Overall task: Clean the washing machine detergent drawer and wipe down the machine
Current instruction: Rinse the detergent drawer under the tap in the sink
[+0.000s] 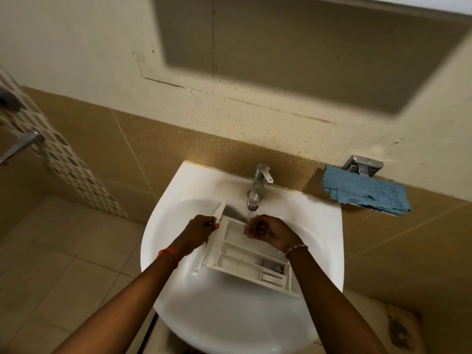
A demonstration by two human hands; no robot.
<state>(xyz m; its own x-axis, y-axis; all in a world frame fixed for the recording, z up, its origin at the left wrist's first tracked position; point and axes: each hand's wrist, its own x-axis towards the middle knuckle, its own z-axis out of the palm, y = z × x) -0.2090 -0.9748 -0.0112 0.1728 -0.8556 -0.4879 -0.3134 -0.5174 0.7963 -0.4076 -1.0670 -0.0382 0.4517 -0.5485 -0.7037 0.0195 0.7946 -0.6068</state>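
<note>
A white detergent drawer [245, 259] with several compartments lies in the white sink [178, 200], its front panel toward the left. My left hand [199, 232] grips the drawer's front panel at its left edge. Over the drawer's far end, my right hand [268, 231] is cupped with curled fingers under the water running from the chrome tap [258, 185]; it holds nothing that I can see.
A blue cloth [365, 192] hangs on a chrome holder on the wall to the right of the sink. Tan wall tiles stand behind the sink. Pale floor tiles lie at the lower left, and a chrome fitting sticks out at the far left.
</note>
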